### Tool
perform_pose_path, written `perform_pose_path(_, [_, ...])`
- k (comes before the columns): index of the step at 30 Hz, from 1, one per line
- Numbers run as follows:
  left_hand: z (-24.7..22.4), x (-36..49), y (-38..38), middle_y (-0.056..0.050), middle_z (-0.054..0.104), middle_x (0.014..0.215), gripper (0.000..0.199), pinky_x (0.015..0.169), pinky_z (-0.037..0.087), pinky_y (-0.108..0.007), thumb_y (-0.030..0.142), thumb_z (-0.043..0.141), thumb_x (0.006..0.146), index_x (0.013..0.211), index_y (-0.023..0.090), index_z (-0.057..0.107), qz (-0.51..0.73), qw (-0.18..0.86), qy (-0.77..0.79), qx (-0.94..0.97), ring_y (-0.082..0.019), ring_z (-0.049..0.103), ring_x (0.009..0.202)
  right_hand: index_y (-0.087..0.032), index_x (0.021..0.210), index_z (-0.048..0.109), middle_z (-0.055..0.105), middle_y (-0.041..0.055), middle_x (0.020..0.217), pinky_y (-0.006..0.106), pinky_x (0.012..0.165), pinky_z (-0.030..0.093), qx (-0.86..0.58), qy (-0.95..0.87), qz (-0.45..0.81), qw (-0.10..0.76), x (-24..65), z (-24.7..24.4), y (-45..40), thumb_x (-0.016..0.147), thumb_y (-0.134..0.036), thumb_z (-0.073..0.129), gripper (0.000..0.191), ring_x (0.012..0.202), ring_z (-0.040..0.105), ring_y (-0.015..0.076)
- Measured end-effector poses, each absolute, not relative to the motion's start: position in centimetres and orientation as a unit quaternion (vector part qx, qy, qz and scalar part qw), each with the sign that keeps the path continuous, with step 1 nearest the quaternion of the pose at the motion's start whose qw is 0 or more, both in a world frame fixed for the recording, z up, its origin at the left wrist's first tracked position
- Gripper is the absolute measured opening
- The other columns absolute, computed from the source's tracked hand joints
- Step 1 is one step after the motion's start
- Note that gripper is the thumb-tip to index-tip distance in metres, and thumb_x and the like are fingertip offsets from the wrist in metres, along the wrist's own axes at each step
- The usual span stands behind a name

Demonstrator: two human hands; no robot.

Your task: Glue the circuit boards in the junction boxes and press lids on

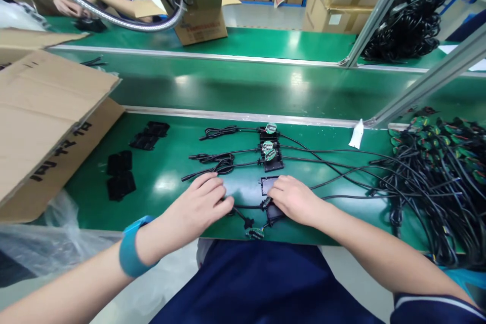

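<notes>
My left hand (207,201), with a teal band on its wrist, is closed around a black cable (245,206) low over the green table. My right hand (294,200) is closed too, its fingertips at a small circuit board (267,202) above a black plastic housing (275,213); the palm side is hidden. Just behind those fingers lies another open housing (268,185). A loose green circuit board (254,233) on a cable rests at the front edge. Farther back, several housings (273,163) in a column carry green boards (270,155) with coiled cables (224,163) to their left.
A heap of cables with boards (429,177) fills the right side. Black plastic covers (120,174) lie at left, beside a large cardboard box (49,126). A white tube (356,134) stands near the back rail (243,117). Another person's hands (70,7) work across the bench.
</notes>
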State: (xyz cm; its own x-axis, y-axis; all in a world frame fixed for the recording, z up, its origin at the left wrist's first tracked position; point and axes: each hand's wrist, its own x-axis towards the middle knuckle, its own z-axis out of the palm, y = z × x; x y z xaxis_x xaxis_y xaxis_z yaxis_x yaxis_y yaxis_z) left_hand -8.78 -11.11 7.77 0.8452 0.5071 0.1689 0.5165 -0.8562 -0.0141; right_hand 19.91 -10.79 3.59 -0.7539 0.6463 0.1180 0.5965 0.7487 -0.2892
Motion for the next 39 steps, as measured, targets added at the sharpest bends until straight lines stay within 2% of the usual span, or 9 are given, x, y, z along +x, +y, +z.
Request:
perform_pose_path(3, [8.8, -9.3, -12.6, -0.004, 0.054, 0.075, 0.026, 0.073, 0.041, -0.037, 0.002, 0.042, 0.092, 0.095, 0.018, 0.063, -0.059, 0.036, -0.23, -0.971, -0.02, 0.046, 0.071, -0.017, 0.089, 0.067, 0.063, 0.007, 0.083, 0.032, 0.072, 0.035, -0.332, -0.928, 0.056, 0.16, 20.4, 3.2, -10.1, 0.102, -0.018, 0.043, 0.027, 0.08, 0.048, 0.0189])
perform_pose_path(6, [7.8, -9.2, -13.0, -0.003, 0.053, 0.07, 0.024, 0.065, 0.034, -0.035, 0.001, 0.044, 0.092, 0.088, 0.017, 0.062, -0.027, 0.025, -0.223, -0.974, -0.019, 0.045, 0.066, -0.017, 0.088, 0.067, 0.063, 0.0073, 0.083, 0.034, 0.071, 0.033, -0.341, -0.923, -0.023, 0.178, 20.6, 2.3, -9.3, 0.102, -0.019, 0.043, 0.028, 0.079, 0.045, 0.0196])
perform_pose_path(13, [3.4, -7.4, -11.2, -0.004, 0.056, 0.067, 0.023, 0.068, 0.035, -0.034, 0.007, 0.053, 0.092, 0.072, 0.017, 0.059, 0.0, -0.005, -0.286, -0.958, -0.019, 0.051, 0.064, -0.015, 0.103, 0.069, 0.067, 0.0103, 0.095, 0.035, 0.074, 0.036, -0.389, -0.909, -0.029, 0.147, 20.7, 0.5, -9.8, 0.101, -0.024, 0.049, 0.022, 0.085, 0.048, 0.0207])
perform_pose_path(18, [2.8, -4.8, -11.2, -0.011, 0.062, 0.094, 0.023, 0.076, 0.043, -0.038, 0.032, 0.051, 0.099, 0.102, 0.013, 0.064, -0.102, -0.018, -0.346, -0.932, -0.026, 0.056, 0.086, -0.013, 0.105, 0.069, 0.067, 0.0131, 0.109, 0.039, 0.077, 0.038, -0.396, -0.911, -0.019, 0.113, 20.7, 0.9, -11.1, 0.1, -0.028, 0.053, 0.023, 0.096, 0.052, 0.0248])
perform_pose_path(22, [2.0, -2.0, -10.4, -0.018, 0.057, 0.122, 0.066, 0.091, 0.046, -0.045, 0.055, 0.061, 0.088, 0.136, 0.01, 0.05, -0.121, -0.087, -0.368, -0.918, -0.033, 0.053, 0.11, -0.012, 0.115, 0.067, 0.065, 0.0155, 0.12, 0.042, 0.082, 0.041, -0.413, -0.904, 0.007, 0.109, 20.8, 1.3, -11.5, 0.098, -0.029, 0.056, 0.027, 0.105, 0.052, 0.0279])
perform_pose_path(26, [0.6, -0.6, -8.4, -0.015, 0.059, 0.118, 0.056, 0.092, 0.047, -0.044, 0.044, 0.06, 0.093, 0.14, 0.016, 0.05, -0.086, -0.129, -0.382, -0.911, -0.03, 0.055, 0.108, -0.016, 0.124, 0.063, 0.059, 0.0167, 0.131, 0.046, 0.09, 0.041, -0.451, -0.883, 0.028, 0.13, 22.2, 1.4, -11.7, 0.097, -0.031, 0.057, 0.032, 0.115, 0.05, 0.0306])
perform_pose_path(32, [1.7, -1.9, -8.4, -0.016, 0.06, 0.116, 0.04, 0.089, 0.047, -0.044, 0.034, 0.058, 0.095, 0.13, 0.013, 0.057, -0.11, -0.118, -0.395, -0.904, -0.03, 0.054, 0.106, -0.014, 0.101, 0.067, 0.065, 0.015, 0.114, 0.043, 0.089, 0.041, -0.481, -0.856, 0.052, 0.18, 25.0, 1.2, -13.3, 0.097, -0.028, 0.056, 0.018, 0.106, 0.055, 0.0274])
perform_pose_path(35, [3.2, -3.5, -11.2, -0.013, 0.063, 0.103, 0.029, 0.087, 0.045, -0.043, 0.039, 0.055, 0.097, 0.109, 0.014, 0.063, -0.131, -0.149, -0.326, -0.924, -0.027, 0.056, 0.098, -0.015, 0.1, 0.065, 0.065, 0.0115, 0.104, 0.041, 0.085, 0.042, -0.487, -0.858, 0.099, 0.132, 26.7, 1.3, -15.2, 0.094, -0.035, 0.063, 0.021, 0.096, 0.056, 0.025])
perform_pose_path(39, [3.4, -4.9, -14.9, -0.01, 0.062, 0.102, 0.038, 0.088, 0.046, -0.04, 0.047, 0.063, 0.091, 0.115, 0.017, 0.059, -0.1, -0.256, -0.261, -0.925, -0.025, 0.056, 0.096, -0.017, 0.09, 0.063, 0.064, 0.0093, 0.095, 0.038, 0.077, 0.042, -0.506, -0.853, 0.11, 0.068, 27.9, 1.0, -17.4, 0.093, -0.027, 0.064, 0.011, 0.089, 0.057, 0.0242])
